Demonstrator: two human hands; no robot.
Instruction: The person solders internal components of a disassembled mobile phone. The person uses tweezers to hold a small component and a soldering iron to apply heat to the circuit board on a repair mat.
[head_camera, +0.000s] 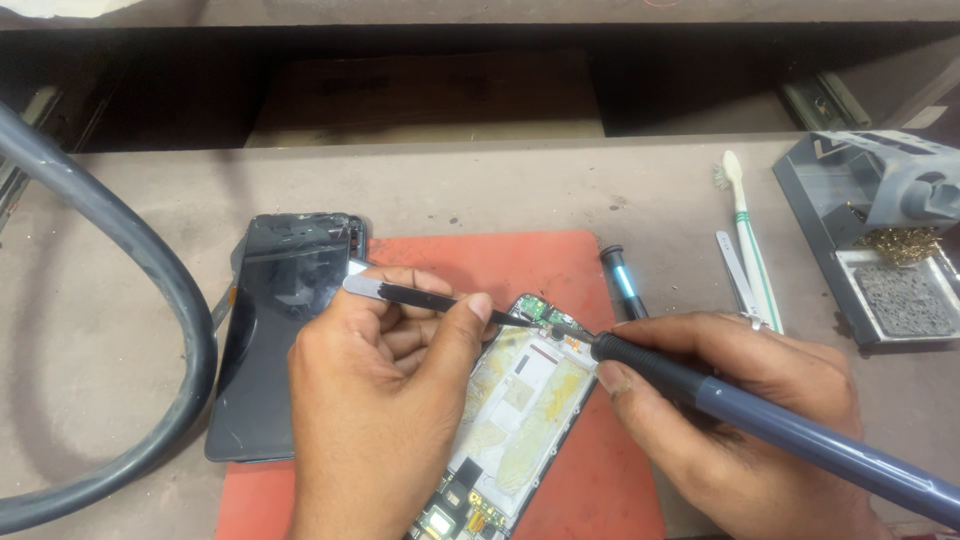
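Head view: an opened phone (515, 405), its back removed, is lying at lower centre of the frame on a red mat (560, 265), exposing a green circuit board at its upper end and yellowed, glue-stained panels below. The left hand (375, 400) is pinching tweezers (430, 297) between thumb and curled fingers, their black-coated points reaching the board. The right hand (740, 415) is closed around a soldering iron (760, 420), whose dark rubber grip is leading to a grey-blue barrel that is running off the lower right; its tip is meeting the board just beside the tweezer points. Judged from this pose, the work is calling for a light, brief touch of the tip, steady tweezers and both wrists braced on the mat.

A glossy black screen panel (280, 330) is lying at left, half on the mat. A short black tool (622, 282) is resting at the mat's right edge. Farther right, a white-and-green toothbrush (750, 235) and steel tweezers (733, 272) are lying on the dull brown bench (150, 180). An iron stand (880, 235), holding brass wool and a grey sponge, is occupying the upper right. A thick grey hose (150, 270) is curving down the left side.
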